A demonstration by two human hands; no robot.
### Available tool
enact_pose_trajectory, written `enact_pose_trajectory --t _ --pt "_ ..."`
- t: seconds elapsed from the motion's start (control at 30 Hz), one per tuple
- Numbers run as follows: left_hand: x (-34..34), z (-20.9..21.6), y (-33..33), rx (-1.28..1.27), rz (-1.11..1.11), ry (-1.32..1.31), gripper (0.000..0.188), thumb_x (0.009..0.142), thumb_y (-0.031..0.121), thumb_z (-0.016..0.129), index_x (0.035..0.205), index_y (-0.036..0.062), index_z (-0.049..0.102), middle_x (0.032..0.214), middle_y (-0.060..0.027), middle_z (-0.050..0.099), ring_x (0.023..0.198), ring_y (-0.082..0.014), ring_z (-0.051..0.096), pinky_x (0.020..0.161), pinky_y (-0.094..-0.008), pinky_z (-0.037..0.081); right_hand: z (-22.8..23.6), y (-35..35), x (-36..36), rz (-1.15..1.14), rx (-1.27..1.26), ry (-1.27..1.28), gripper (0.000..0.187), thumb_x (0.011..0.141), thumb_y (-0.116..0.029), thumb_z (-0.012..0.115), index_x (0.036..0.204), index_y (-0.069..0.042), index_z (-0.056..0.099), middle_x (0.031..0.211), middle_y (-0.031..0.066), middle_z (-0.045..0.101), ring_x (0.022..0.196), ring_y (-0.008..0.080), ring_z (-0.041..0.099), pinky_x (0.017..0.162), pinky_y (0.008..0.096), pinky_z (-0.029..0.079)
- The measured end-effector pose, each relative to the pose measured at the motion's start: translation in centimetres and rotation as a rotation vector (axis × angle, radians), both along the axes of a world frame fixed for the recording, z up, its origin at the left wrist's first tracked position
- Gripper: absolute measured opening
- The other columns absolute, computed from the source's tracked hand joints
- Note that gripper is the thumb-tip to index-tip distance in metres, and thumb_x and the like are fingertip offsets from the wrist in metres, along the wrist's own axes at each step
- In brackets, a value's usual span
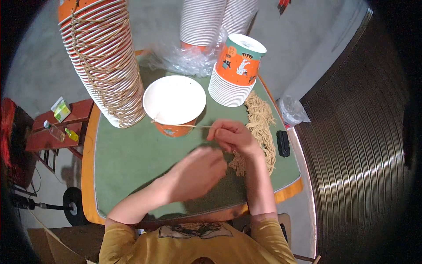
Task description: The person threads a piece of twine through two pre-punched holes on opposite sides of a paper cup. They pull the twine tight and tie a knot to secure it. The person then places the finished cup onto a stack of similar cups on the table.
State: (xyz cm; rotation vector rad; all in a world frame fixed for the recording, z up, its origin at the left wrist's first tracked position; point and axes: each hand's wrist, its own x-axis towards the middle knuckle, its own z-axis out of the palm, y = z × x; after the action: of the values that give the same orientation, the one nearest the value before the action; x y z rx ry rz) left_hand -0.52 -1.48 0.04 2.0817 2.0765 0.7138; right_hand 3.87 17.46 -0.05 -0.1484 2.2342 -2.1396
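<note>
An orange paper bucket [176, 130] with a wide white round top stands on the green-topped table. A thin cord [189, 126] stretches from its near left rim across its front to my right hand [231, 135], whose fingers are pinched on it. My left hand [200, 170] is bent inward just below and left of the right one. Motion blurs it, and its fingers cannot be made out. Beside my right wrist lies a bundle of beige cords [261, 127], partly hidden under that forearm.
At the left rises a tall stack of nested buckets [103, 66] with cords hanging down it. Upside-down buckets [239, 66] stand back right, near plastic wrap [189, 59] and more white stacks [202, 22]. A black object [283, 144] lies at the table's right edge.
</note>
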Motion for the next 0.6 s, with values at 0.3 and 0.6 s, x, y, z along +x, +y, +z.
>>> enact_pose_trajectory --t 0.3,0.6 --pt "-3.9 -3.1 3.4 0.465 0.585 0.278 0.042 0.08 0.004 0.058 0.122 -0.0007 0.054 0.114 -0.0186 0.056 0.102 -0.0358 0.056 0.093 -0.046 0.043 2.8 -1.4 0.2 -0.067 -0.077 0.173 0.03 0.095 -0.027 0.057 0.089 0.001 0.063 0.056 -0.0021 0.048 0.042 0.0029 0.036 0.041 0.0192 0.024" --pt "-6.6 -0.7 -2.6 0.346 0.523 0.14 0.023 0.075 -0.007 0.055 0.096 0.0021 0.054 0.087 -0.0126 0.054 0.094 -0.0311 0.055 0.101 -0.044 0.034 0.6 0.1 0.9 -0.166 -0.229 0.133 0.025 0.096 -0.029 0.056 0.091 -0.005 0.064 0.059 -0.0052 0.044 0.049 0.0038 0.038 0.045 0.0198 0.028"
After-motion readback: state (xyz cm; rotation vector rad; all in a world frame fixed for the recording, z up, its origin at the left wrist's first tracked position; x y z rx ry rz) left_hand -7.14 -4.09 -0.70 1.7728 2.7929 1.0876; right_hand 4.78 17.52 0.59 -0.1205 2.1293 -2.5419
